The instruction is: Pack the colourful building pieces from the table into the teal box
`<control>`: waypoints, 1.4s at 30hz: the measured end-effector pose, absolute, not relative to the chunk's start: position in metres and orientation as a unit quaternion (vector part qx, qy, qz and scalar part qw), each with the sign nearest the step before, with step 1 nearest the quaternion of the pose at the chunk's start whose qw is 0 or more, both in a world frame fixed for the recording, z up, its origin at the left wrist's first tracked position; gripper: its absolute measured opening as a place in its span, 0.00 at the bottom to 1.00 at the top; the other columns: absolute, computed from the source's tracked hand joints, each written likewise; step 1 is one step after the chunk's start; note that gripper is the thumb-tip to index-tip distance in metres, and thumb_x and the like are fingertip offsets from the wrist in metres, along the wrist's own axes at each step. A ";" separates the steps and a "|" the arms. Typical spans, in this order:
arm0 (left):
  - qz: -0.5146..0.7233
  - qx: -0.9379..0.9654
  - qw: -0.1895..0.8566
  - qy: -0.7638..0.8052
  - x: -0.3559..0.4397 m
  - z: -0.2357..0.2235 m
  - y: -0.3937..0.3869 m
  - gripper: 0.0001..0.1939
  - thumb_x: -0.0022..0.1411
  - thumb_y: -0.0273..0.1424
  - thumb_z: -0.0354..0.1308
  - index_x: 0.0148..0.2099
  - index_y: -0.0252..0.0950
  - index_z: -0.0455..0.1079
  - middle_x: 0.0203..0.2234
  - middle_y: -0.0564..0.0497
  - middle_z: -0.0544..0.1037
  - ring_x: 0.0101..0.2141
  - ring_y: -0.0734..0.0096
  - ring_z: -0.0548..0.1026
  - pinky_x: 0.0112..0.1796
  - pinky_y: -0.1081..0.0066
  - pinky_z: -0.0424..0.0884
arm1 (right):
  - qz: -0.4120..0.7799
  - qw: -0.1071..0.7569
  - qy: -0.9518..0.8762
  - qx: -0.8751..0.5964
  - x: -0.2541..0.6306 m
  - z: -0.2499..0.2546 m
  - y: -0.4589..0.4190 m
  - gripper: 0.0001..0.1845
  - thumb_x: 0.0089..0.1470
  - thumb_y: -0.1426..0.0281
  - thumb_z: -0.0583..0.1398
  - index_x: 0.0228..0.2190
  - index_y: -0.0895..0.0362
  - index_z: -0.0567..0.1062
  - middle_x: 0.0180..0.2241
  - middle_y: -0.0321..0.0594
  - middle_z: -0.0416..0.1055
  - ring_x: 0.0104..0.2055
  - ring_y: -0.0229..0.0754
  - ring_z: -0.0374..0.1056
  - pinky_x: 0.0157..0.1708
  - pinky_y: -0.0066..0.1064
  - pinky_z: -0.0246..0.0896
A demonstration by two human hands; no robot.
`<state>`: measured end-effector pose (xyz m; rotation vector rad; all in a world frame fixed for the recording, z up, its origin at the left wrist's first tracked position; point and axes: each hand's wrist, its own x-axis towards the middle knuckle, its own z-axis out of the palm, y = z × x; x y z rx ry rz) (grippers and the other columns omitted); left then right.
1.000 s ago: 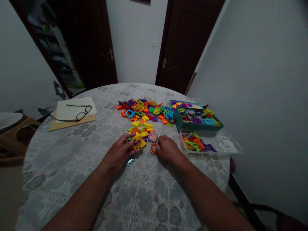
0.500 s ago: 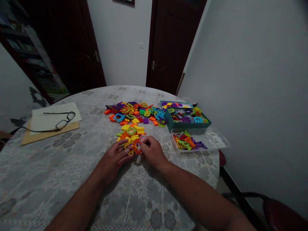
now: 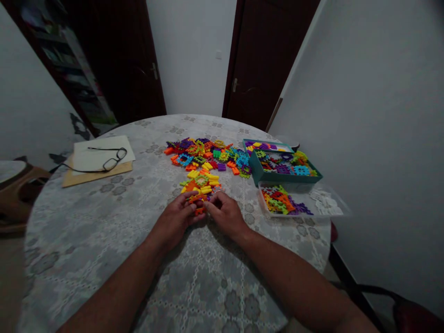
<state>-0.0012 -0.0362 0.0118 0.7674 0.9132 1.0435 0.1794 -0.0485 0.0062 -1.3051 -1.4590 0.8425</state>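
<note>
My left hand (image 3: 177, 216) is closed around a small stack of plastic interlocking building pieces, with an orange square-framed piece (image 3: 199, 211) on the side facing me. From the right, my right hand (image 3: 226, 215) pinches the edge of that orange piece between thumb and fingers. The fingertips of both hands nearly meet there and partly hide the pieces. Just past my right fingers a grey piece (image 3: 217, 189) shows in part. Right beyond my hands sits a cluster of yellow, orange and green pieces (image 3: 201, 181).
Farther back spreads a pile of mixed coloured pieces (image 3: 208, 155). On the right stand a teal box (image 3: 263, 175) and a clear plastic tray (image 3: 317, 215), both holding pieces. Black glasses (image 3: 110, 164) lie on paper (image 3: 81, 155) at the left. A patterned cloth covers the round table (image 3: 208, 286).
My right hand has lifted the orange piece from the table and brought it left onto the yellow piece in my left hand. The head view swung right, then back.
</note>
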 end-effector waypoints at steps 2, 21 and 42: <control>0.478 0.343 0.697 0.409 -0.003 0.011 -0.034 0.24 0.63 0.22 0.66 0.61 0.38 0.74 0.53 0.40 0.83 0.50 0.58 0.85 0.45 0.60 0.87 | 0.302 0.480 -0.616 -0.547 0.190 0.009 -0.046 0.12 0.65 0.59 0.62 0.33 0.52 0.76 0.30 0.34 0.75 0.33 0.41 0.70 0.37 0.32 0.64; 0.536 0.289 0.667 0.430 -0.011 0.016 -0.029 0.19 0.65 0.18 0.64 0.56 0.36 0.77 0.46 0.41 0.83 0.45 0.62 0.85 0.43 0.65 0.87 | 0.168 0.376 -0.655 -0.634 0.235 -0.020 -0.011 0.17 0.63 0.64 0.62 0.49 0.57 0.83 0.44 0.47 0.81 0.45 0.50 0.76 0.51 0.41 0.69; 0.512 0.354 0.659 0.422 -0.025 0.026 -0.031 0.18 0.65 0.22 0.64 0.57 0.37 0.77 0.48 0.40 0.84 0.42 0.61 0.84 0.39 0.65 0.84 | 0.326 0.460 -0.701 -0.436 0.185 -0.008 -0.056 0.16 0.69 0.63 0.62 0.56 0.49 0.79 0.51 0.44 0.79 0.45 0.46 0.77 0.46 0.40 0.77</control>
